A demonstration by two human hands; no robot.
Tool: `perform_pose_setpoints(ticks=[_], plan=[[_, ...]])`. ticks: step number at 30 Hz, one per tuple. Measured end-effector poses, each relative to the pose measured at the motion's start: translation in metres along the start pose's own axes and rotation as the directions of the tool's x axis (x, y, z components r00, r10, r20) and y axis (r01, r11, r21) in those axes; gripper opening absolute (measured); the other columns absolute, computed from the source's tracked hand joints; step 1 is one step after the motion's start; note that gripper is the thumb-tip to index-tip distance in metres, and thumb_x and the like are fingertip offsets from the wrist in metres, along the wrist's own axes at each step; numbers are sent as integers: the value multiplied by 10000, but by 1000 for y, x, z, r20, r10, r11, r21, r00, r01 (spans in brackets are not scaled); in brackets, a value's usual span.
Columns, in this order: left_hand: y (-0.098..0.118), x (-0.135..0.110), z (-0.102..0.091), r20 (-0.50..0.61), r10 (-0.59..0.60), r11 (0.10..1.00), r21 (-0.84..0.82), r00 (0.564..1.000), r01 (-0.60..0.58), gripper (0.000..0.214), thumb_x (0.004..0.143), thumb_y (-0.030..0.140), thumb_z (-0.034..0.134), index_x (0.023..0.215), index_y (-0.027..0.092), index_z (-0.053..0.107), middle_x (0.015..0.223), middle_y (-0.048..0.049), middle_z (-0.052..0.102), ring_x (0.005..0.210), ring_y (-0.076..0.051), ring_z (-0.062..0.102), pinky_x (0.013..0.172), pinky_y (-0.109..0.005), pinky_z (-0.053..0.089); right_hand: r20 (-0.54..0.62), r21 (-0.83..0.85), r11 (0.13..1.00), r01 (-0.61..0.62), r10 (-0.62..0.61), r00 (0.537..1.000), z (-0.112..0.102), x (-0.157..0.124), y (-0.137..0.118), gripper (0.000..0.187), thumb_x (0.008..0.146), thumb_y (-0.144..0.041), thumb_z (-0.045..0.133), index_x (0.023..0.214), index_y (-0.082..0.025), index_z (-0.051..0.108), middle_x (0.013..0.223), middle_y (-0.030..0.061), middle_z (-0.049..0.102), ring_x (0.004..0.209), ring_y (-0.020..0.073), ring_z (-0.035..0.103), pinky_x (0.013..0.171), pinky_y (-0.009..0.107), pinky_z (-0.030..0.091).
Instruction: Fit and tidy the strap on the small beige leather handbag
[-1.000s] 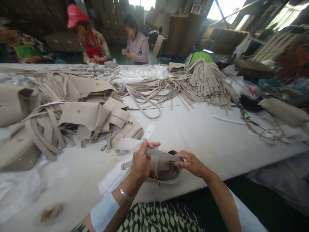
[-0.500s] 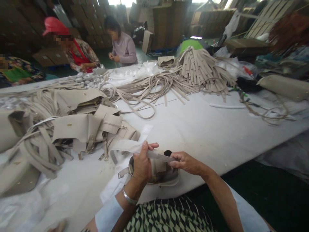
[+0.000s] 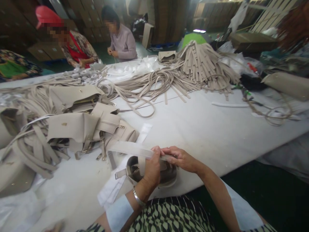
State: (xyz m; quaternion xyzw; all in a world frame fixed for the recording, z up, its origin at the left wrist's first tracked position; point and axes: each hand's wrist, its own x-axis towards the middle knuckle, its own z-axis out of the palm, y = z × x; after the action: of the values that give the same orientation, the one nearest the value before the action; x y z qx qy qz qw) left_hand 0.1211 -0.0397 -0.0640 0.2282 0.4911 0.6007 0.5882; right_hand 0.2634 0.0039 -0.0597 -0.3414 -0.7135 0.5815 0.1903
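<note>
A translucent white strip (image 3: pixel 131 148) arches over a small beige handbag (image 3: pixel 169 175) on the table before me. My left hand (image 3: pixel 153 167) is closed on the strip, thumb uppermost, above the bag's opening. Right beside it, fingertips close together, my right hand (image 3: pixel 184 159) pinches the same strip near its right end. A beige strap end (image 3: pixel 111 160) hangs from the strip's far left side; how the two are joined is hard to tell. The bag's buckled side tab (image 3: pixel 120 174) sticks out to the left. Both hands partly cover the bag.
Beige bags (image 3: pixel 72 127) and loose straps are heaped at left. More straps (image 3: pixel 200 64) are piled at the back. White sheets (image 3: pixel 113 188) lie left of my bag. Across the table are co-workers, one in a red cap (image 3: pixel 49 16). Boxes stand behind.
My left hand has slid right along the strip and now meets my right hand. My right hand stays about where it was, still pinching the strip.
</note>
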Motion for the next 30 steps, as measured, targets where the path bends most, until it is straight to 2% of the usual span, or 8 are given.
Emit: perform_pose_setpoints(ticks=[4,6,9,15,19,21,26,30], plan=[[6,5,-4,114,-74,996,-37,991,78,276,811,400,588,689,153,577,809,-64,687,869,-210,626,907,-370,424,12,-68,998,-7,7,1000,-10,-6,4,395,870,-500,479,756,-167,658,951,66,623,952,203,521,908,346,393],[10,4,-10,200,-136,990,-6,970,140,236,732,352,693,817,141,629,884,-85,690,884,-227,623,895,-371,427,14,-35,998,-43,44,999,-10,-7,5,404,878,-506,463,771,-169,658,957,60,627,919,193,531,877,334,415],[11,-3,-25,248,-243,964,-47,938,262,434,636,324,785,997,143,626,1055,-117,658,1035,-266,577,936,-372,398,24,8,998,-60,60,998,-9,-8,6,401,882,-501,460,788,-165,659,907,56,627,868,182,544,837,316,431],[11,-13,-59,274,-390,809,-355,879,469,549,667,577,691,996,149,593,1087,-135,622,1036,-265,563,895,-393,426,75,18,1000,-2,0,997,-9,-12,5,377,892,-453,466,718,-166,639,851,58,622,862,182,549,892,338,390],[27,1,-56,82,-447,736,-533,891,418,519,733,589,616,962,125,577,1005,-129,647,960,-243,609,913,-380,430,166,-44,999,-10,17,986,-7,-13,-3,369,898,-450,443,752,-187,656,870,59,625,891,202,541,940,373,356],[33,9,-46,2,-442,747,-553,897,369,409,747,510,639,858,123,569,828,-106,671,845,-222,638,882,-363,446,183,-66,996,-64,75,980,-7,-15,-6,381,903,-461,415,775,-196,657,891,61,616,911,213,535,900,359,389],[42,10,-13,-286,-166,933,-356,944,56,334,774,485,600,725,168,509,565,-47,646,590,-174,592,683,-304,453,96,-26,982,-187,189,977,-9,-18,8,401,885,-491,417,688,-190,596,750,40,563,737,196,534,683,289,441],[50,-1,5,-335,2,987,-150,942,-56,428,826,527,498,652,145,582,613,-68,663,541,-143,536,598,-270,415,50,24,980,-197,196,979,-6,-16,21,411,857,-527,441,663,-195,586,750,50,586,746,217,540,672,284,446]])
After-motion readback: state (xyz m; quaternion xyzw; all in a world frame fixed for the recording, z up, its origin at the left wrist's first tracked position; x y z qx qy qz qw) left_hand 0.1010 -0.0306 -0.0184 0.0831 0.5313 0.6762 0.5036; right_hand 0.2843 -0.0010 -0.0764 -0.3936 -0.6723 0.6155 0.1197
